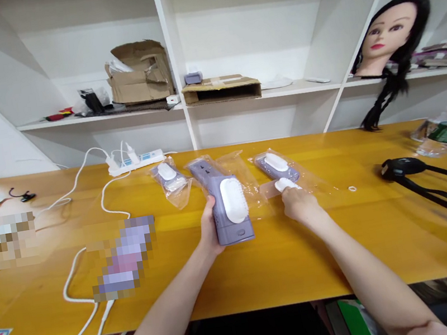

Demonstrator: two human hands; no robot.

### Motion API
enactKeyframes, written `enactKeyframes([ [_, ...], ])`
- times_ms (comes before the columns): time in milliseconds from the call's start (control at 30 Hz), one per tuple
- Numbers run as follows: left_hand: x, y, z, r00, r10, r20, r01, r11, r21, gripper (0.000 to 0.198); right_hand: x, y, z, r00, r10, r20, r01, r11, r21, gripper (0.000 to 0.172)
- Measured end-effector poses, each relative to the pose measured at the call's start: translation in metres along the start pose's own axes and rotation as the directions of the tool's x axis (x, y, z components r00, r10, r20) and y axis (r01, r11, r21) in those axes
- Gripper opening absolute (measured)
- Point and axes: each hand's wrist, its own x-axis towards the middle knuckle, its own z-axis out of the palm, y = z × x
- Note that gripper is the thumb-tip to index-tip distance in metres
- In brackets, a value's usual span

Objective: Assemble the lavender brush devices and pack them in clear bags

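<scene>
My left hand [210, 229] grips a lilac handheld brush device [231, 217] by its side, holding it upright on the table with a white oval head [234, 200] facing up. My right hand [299, 203] closes on a white oval piece [285, 183], which lies on a clear plastic bag [293, 182]. Just beyond that hand, a lilac brush device in plastic [277, 167] lies on the table. A similar bagged device [169, 179] lies further left. A loose clear bag [235, 171] lies behind the held device.
The yellow wooden table [371, 240] has a white power strip [135, 161] with white cables at the back left. Pixelated objects [123, 257] lie left of my hands. A black stand [434, 185] lies at right. White shelves behind hold cardboard boxes and a mannequin head.
</scene>
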Motion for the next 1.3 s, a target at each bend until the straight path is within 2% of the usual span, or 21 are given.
enactKeyframes([
  [67,0.001,0.001,-0.001,1.0,-0.018,0.026,0.018,1.0,0.006,0.06,0.0,0.005,-0.005,0.999,-0.028,0.022,0.028,1.0,0.011,0.034],
  [133,0.002,0.003,-0.002,0.994,-0.045,0.1,0.045,0.999,0.0,0.059,0.0,0.011,-0.011,0.996,-0.063,0.058,0.062,0.998,0.031,0.03],
  [200,0.002,0.003,-0.002,0.983,-0.081,0.164,0.083,0.997,-0.006,0.06,0.001,0.018,-0.015,0.983,-0.109,0.147,0.098,0.992,0.082,0.025],
  [333,0.001,0.003,-0.003,0.962,-0.135,0.237,0.142,0.99,-0.015,0.064,0.008,0.031,-0.014,0.899,-0.285,0.332,0.161,0.921,0.355,0.022],
  [500,0.004,0.0,-0.007,0.963,-0.131,0.237,0.125,0.991,0.039,0.056,0.019,0.042,-0.012,0.795,-0.481,0.369,0.176,0.765,0.62,0.017],
  [600,0.008,-0.003,-0.011,0.959,-0.13,0.252,0.118,0.991,0.061,0.051,0.024,0.047,-0.014,0.742,-0.575,0.345,0.152,0.645,0.749,0.017],
  [700,0.009,-0.003,-0.012,0.965,-0.123,0.231,0.107,0.991,0.081,0.047,0.027,0.051,-0.018,0.73,-0.627,0.272,0.133,0.52,0.843,0.024],
  [767,0.007,-0.001,-0.012,0.966,-0.134,0.222,0.109,0.987,0.122,0.047,0.025,0.05,-0.021,0.767,-0.62,0.167,0.141,0.417,0.898,0.039],
  [867,0.001,0.005,-0.013,0.95,-0.122,0.287,0.055,0.971,0.231,0.05,0.016,0.043,-0.027,0.838,-0.544,-0.044,0.214,0.253,0.943,0.063],
  [933,-0.003,0.009,-0.015,0.93,-0.099,0.353,-0.03,0.939,0.343,0.05,0.007,0.036,-0.031,0.844,-0.502,-0.186,0.315,0.186,0.931,0.069],
  [1033,-0.009,0.014,-0.016,0.885,-0.158,0.438,-0.109,0.844,0.525,0.045,-0.009,0.027,-0.033,0.798,-0.479,-0.366,0.46,0.094,0.883,0.066],
  [1100,-0.011,0.016,-0.015,0.852,-0.22,0.475,-0.124,0.797,0.592,0.044,-0.019,0.023,-0.034,0.763,-0.482,-0.431,0.515,0.05,0.856,0.064],
  [1167,-0.013,0.017,-0.014,0.832,-0.253,0.494,-0.133,0.773,0.62,0.045,-0.028,0.019,-0.034,0.727,-0.508,-0.462,0.563,0.057,0.824,0.058],
  [1300,-0.013,0.019,-0.016,0.825,-0.277,0.493,-0.154,0.728,0.668,0.05,-0.039,0.015,-0.035,0.635,-0.615,-0.467,0.676,0.149,0.722,0.048],
])
